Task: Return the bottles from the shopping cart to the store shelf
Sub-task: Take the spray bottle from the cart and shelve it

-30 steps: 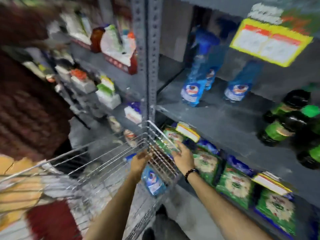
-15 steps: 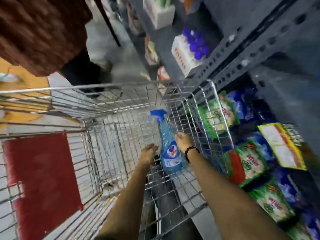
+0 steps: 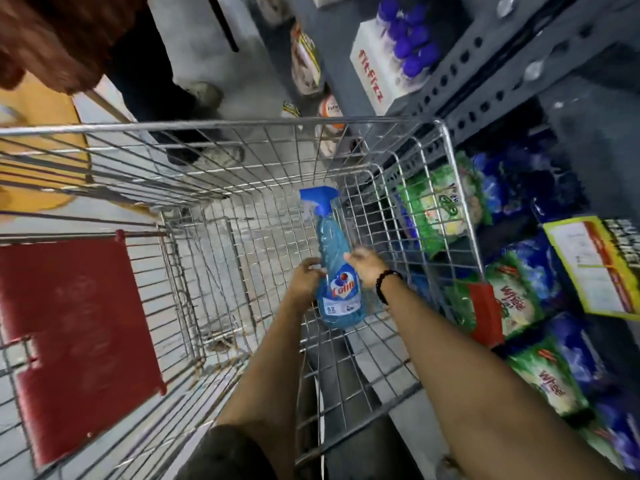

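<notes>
My left hand [image 3: 304, 278] and right hand [image 3: 363, 263] clamp the bottle [image 3: 337, 268] inside the cart [image 3: 446, 133]; next, I lift it toward the shelf [image 3: 519, 53].

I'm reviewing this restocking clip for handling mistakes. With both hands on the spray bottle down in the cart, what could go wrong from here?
1. The left hand and right hand pinch only the lower body of the blue spray bottle, so it could slip or tip as it rises.
2. Its trigger head leans toward the shopping cart wire wall and might snag.
3. The right hand is motion-blurred, so the grip may not be settled.
</notes>
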Tool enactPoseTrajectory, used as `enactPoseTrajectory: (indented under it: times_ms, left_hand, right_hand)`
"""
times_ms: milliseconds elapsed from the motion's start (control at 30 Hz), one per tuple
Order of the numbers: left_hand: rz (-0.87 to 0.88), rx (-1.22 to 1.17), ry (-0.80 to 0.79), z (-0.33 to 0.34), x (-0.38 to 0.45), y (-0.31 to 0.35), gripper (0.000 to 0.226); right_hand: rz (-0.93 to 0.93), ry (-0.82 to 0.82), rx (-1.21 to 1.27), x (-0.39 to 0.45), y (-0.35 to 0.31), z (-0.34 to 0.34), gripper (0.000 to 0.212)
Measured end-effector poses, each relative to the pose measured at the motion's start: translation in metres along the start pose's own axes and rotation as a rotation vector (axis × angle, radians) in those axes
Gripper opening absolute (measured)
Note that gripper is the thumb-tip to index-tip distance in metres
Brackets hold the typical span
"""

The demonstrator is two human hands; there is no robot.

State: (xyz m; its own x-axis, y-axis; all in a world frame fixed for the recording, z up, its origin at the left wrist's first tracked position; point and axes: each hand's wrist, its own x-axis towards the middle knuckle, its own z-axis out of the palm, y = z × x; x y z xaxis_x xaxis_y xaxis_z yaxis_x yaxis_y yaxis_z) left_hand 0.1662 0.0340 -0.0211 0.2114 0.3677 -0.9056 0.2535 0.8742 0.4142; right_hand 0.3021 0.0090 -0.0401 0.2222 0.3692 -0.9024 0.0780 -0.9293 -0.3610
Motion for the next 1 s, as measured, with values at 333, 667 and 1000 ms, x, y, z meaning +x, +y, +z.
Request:
enactPoseTrajectory:
  times_ms: [333,667,1000]
  left_hand:
    - [0.225,0.412,-0.314,-0.041,-0.128,0.084,0.035]
    - [0.834,0.652,-0.594,0.018,-0.338,0.193,0.011]
    - [1.206,0.8,-0.866,0.066,-0.479,0.198,0.019]
  right_hand:
    - [-0.302,-0.015,0.227,-0.163,-0.04,-0.034,0.014]
    - [-0.871,0.33,0.376,-0.405,-0.064,-0.118,0.047]
    - [-1.338,0.417,0.354,-0.559,-0.023,-0.15,0.016]
